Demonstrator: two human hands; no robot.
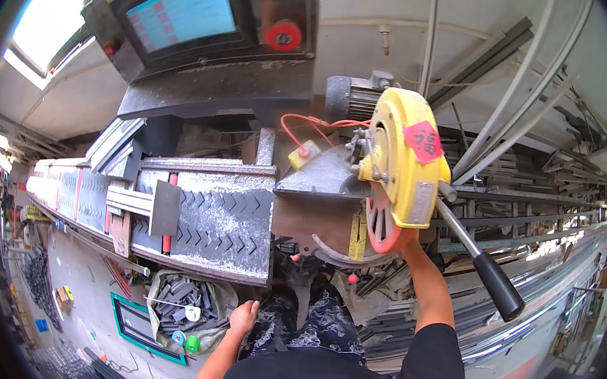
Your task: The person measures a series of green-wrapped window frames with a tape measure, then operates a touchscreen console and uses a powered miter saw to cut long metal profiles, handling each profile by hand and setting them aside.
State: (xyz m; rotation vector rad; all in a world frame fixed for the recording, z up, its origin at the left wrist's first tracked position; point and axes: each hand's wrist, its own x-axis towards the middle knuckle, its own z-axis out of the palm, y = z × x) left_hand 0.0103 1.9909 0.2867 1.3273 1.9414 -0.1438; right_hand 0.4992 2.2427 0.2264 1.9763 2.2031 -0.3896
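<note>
A yellow-guarded cut-off saw (401, 147) stands in front of me, with a red slotted lower guard (383, 225) beneath it. My right forearm reaches up to the saw; only the wrist end of my right hand (411, 246) shows, and the guard hides its fingers. The saw's lever with its black grip (497, 286) sticks out to the right, apart from my arm. My left hand (243, 317) hangs low beside my left thigh, its fingers curled in, with nothing visible in it. A yellow scale strip (358, 234) lies on the saw's brown base.
A feed table (221, 218) with arrow-like marks runs left, bearing a metal stop (165, 208). Above it hangs a control box with a lit screen (181, 16) and red knob (284, 36). A sack of offcuts (189, 302) sits below. Long metal profiles (493, 329) lie on the right.
</note>
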